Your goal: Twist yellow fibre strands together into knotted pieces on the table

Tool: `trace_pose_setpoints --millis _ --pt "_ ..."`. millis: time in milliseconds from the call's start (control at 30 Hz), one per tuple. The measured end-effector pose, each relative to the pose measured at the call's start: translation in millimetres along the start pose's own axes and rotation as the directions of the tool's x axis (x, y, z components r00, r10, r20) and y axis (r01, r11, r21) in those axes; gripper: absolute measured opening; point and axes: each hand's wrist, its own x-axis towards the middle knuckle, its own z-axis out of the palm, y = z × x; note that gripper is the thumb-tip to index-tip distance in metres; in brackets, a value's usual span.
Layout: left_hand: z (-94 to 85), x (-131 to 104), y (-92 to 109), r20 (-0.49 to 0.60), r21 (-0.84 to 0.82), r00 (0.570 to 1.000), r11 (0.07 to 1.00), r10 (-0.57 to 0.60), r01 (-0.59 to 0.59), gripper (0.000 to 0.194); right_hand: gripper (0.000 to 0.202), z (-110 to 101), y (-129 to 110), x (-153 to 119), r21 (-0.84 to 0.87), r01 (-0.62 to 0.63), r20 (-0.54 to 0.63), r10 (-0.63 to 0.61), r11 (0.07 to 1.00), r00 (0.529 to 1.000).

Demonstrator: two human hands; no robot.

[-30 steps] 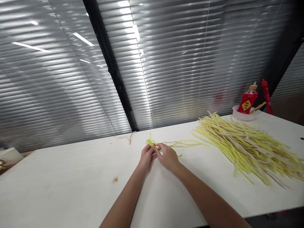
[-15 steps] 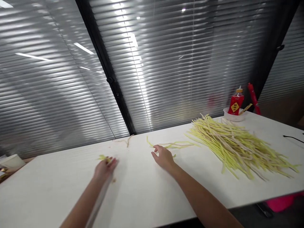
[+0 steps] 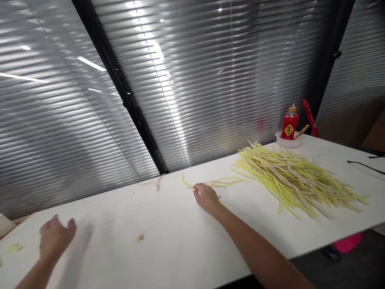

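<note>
My left hand (image 3: 56, 237) is raised over the left part of the white table (image 3: 111, 241), its fingers apart and blurred, with nothing seen in them. Left of it is a small yellow-green scrap (image 3: 14, 248), blurred and apart from the fingers. Near the table's middle, my right hand (image 3: 207, 197) has thumb and fingertips curled together at a thin yellow-green strand (image 3: 187, 184). More loose strands (image 3: 227, 182) stretch out behind that hand to the right. A large pile of long yellow-green and tan strands (image 3: 291, 176) lies farther right.
A red squeeze bottle (image 3: 290, 125) stands in a shallow white bowl (image 3: 282, 140) at the back right. Tan strand bits (image 3: 159, 184) lie by the blinds (image 3: 192, 88), and a small brown scrap (image 3: 140, 237) lies front of centre. Black cables (image 3: 362, 164) reach the right side.
My left hand has swung left and opened, and the yellow-green scrap has left its fingers. My right hand stays in place, its thumb and fingers drawn closer. The view has shifted slightly.
</note>
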Motion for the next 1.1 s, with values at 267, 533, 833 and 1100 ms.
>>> trace_pose_setpoints --millis 267,533,833,1100 --pt "45.6 -118 148 -0.223 -0.316 0.815 0.751 0.536 -0.580 0.042 0.026 -34 42 18 -0.141 -0.218 -0.113 0.203 0.966 0.973" --pt "63.5 -218 244 -0.344 -0.410 0.684 0.552 0.643 -0.726 0.034 0.022 -50 57 19 -0.084 -0.172 0.002 0.173 0.981 0.985" --pt "70.1 -225 244 -0.296 -0.388 0.678 0.564 0.673 -0.729 0.036 0.013 -51 37 7 -0.207 -0.047 0.200 0.089 0.977 0.976" --pt "65.8 -224 246 -0.268 -0.380 0.758 0.658 0.594 -0.650 0.033 0.012 -51 34 5 -0.314 -0.027 0.249 0.110 0.949 0.962"
